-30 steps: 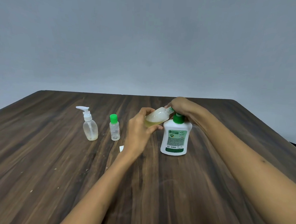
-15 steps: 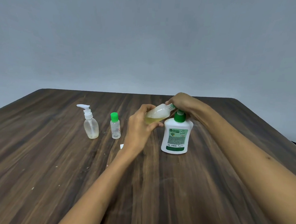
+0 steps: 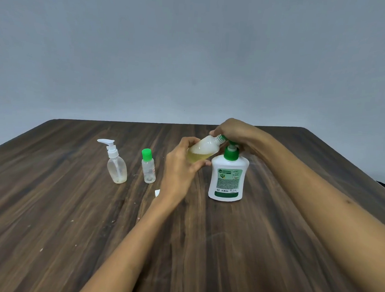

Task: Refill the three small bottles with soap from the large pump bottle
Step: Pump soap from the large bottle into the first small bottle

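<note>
One small bottle (image 3: 201, 151), gripped tilted by the left hand (image 3: 181, 167), keeps filling; the right hand (image 3: 230, 131) still presses the pump (image 3: 230, 148), fingers curled over it.

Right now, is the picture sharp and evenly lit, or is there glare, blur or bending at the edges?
Head view: soft, even light, no glare, only faint shadows on the table; both hands and the large pump bottle are fairly sharp, its small label print unreadable; the wide lens bows the table's far edge and stretches the forearms.
</note>
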